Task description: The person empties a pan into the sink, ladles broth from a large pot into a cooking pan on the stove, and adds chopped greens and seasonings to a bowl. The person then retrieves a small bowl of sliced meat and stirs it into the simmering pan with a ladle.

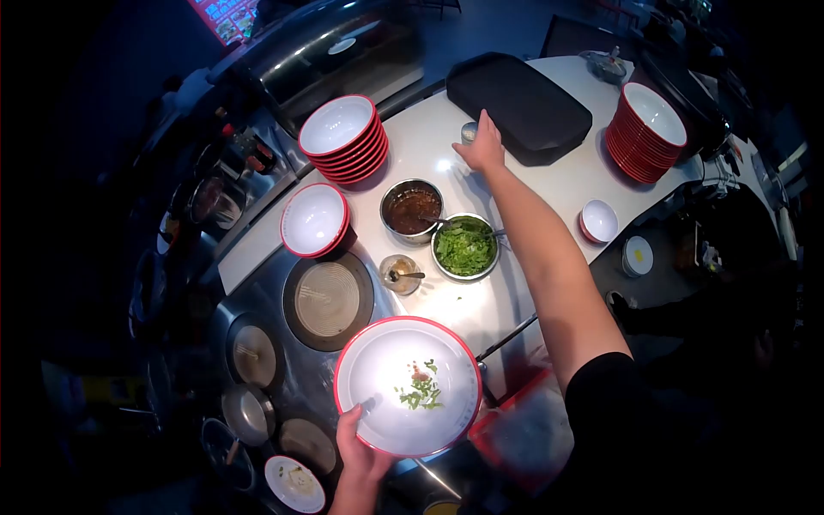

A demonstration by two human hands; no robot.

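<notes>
My left hand [359, 446] grips the lower left rim of a white bowl with a red edge [369, 369], thumb on the inside. Chopped greens [421, 395] and a little reddish sauce lie in the bowl. My right hand [484, 148] is stretched across the counter, beside a small jar [469, 132] near the black case; the fingers look extended, and the hand seems to touch or nearly touch the jar. Between the hands stand a metal pot of dark red sauce [410, 206], a bowl of chopped greens [465, 249] and a glass jar with a spoon [398, 276].
Stacked red-edged bowls [343, 137] stand at the back left, others [314, 221] nearer, and a tall stack [645, 137] at the right. A black case [520, 105] lies at the back. A small bowl [599, 221] is near the right edge. Round burners [328, 300] are at the left.
</notes>
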